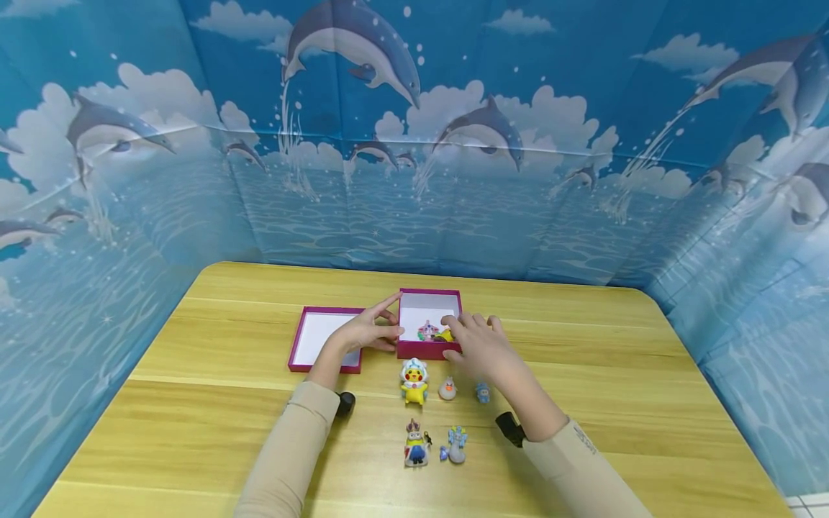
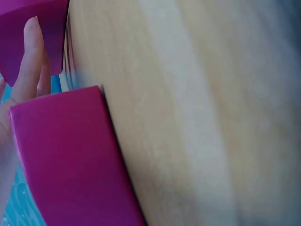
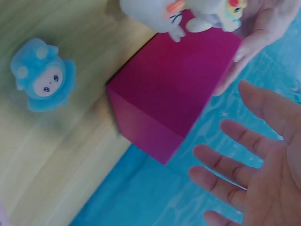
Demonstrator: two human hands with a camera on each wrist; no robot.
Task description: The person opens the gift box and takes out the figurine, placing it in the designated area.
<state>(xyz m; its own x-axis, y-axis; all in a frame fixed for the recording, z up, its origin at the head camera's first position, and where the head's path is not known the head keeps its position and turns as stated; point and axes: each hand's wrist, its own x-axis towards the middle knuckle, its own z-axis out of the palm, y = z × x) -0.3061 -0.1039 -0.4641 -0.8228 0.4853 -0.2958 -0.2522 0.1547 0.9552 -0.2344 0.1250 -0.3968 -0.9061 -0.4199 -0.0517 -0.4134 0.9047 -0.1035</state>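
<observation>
A magenta open box (image 1: 424, 350) with a white inside stands on the table. My left hand (image 1: 363, 331) is at its left side, fingers extended against the wall and rim; the left wrist view shows a straight finger along the magenta side. Over the box's right edge is my right hand (image 1: 482, 347), its fingers spread and holding nothing in the right wrist view. Inside the box lie a pink figurine (image 1: 427, 330) and a yellow one (image 1: 444, 336), partly covered by the right hand. A small blue figurine (image 3: 43, 77) stands near the box.
The shallow magenta lid (image 1: 311, 338) with a white inside lies left of the box. In front stand a yellow figurine with a white hood (image 1: 414, 381), a white duck-like figurine (image 1: 447, 389), a crowned figurine (image 1: 417, 446) and a blue-grey figurine (image 1: 456, 446). A dolphin-print curtain (image 1: 414, 216) hangs behind.
</observation>
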